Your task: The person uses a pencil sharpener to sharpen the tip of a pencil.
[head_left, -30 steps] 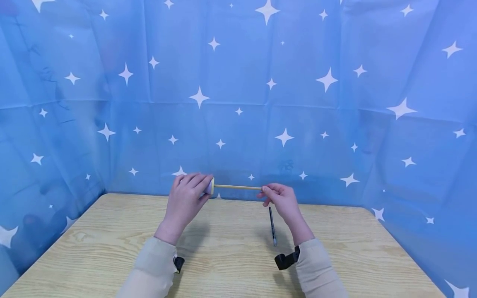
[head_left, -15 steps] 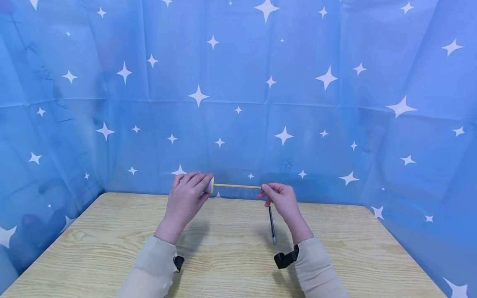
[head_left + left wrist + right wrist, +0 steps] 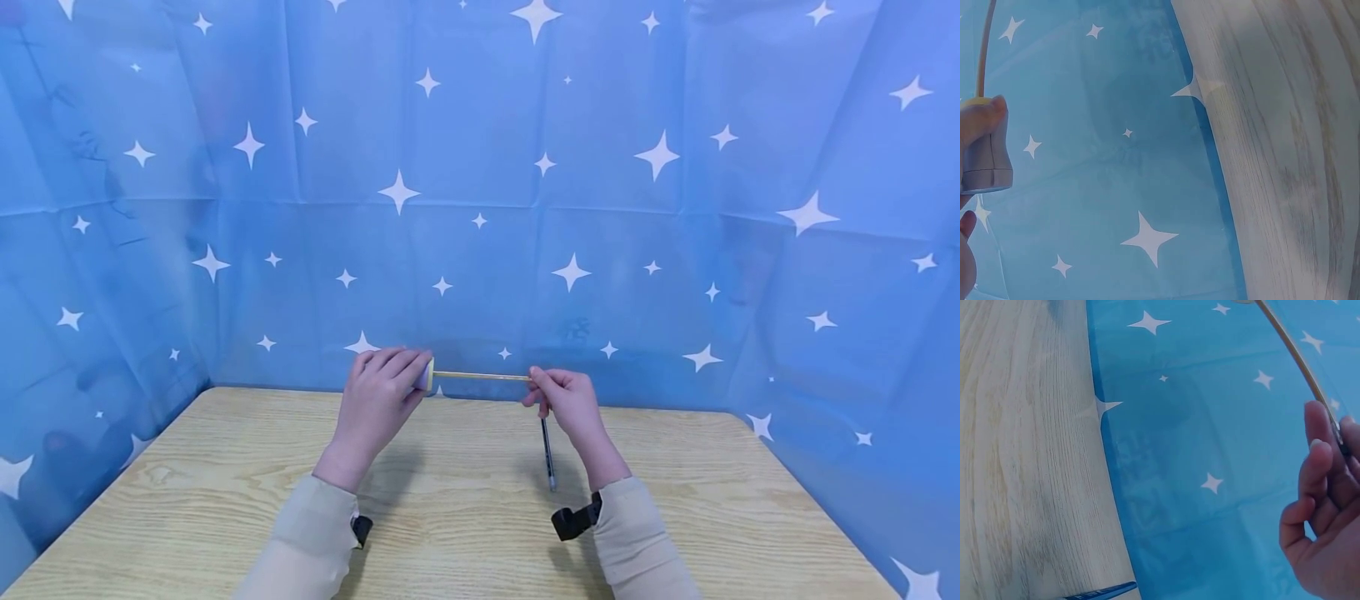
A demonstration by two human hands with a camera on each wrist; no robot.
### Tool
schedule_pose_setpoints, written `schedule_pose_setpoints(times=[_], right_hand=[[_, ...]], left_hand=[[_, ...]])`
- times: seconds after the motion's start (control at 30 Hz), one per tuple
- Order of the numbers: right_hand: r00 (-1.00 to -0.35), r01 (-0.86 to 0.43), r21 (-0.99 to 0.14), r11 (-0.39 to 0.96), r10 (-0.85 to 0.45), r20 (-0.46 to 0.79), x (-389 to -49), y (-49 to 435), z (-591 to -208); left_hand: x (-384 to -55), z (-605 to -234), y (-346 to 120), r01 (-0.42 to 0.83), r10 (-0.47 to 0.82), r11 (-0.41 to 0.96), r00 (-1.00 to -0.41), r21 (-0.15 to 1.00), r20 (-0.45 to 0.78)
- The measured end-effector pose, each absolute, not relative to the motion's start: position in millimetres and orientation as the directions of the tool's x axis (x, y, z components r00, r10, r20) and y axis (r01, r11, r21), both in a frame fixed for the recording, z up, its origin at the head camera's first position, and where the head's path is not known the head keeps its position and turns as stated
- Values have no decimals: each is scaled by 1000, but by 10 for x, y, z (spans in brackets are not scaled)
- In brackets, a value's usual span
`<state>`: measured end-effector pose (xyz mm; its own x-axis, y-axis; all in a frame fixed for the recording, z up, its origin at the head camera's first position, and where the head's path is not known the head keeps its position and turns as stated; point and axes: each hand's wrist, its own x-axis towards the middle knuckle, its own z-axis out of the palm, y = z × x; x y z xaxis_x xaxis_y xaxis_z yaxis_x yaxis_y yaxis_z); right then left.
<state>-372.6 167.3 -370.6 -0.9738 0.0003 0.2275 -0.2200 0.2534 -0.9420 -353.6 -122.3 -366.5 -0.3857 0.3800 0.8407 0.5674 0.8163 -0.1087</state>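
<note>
star-flecked blue cloth (image 3: 480, 150) hangs behind a wood-grain table (image 3: 465, 517). the left hand (image 3: 375, 408) grips a small lavender holder (image 3: 988, 153); from it a slim yellow rod (image 3: 482, 376) runs nearly level, raised. a dark pencil (image 3: 548, 454) lies on the table. the right hand (image 3: 573, 404), apart from the left, pinches the rod's far end. the step looks like working rod in holder; the next move probably calls for straight alignment.

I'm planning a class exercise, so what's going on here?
A person's left hand grips a small pale case with a yellow rim. The right hand pinches one end of a thin yellow stick, probably a pencil; its other end reaches that rim. Both things are held above the wooden table, where a dark pencil lies near the right hand.
</note>
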Motion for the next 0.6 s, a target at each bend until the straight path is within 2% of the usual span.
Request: schedule_pose_setpoints(times=[0.6], right_hand=[[-979, -199, -963, 180, 0, 202, -3731, 1655, -3716]], left_hand=[[-3542, -3663, -1241, 571, 384, 815, -411, -95, 827]])
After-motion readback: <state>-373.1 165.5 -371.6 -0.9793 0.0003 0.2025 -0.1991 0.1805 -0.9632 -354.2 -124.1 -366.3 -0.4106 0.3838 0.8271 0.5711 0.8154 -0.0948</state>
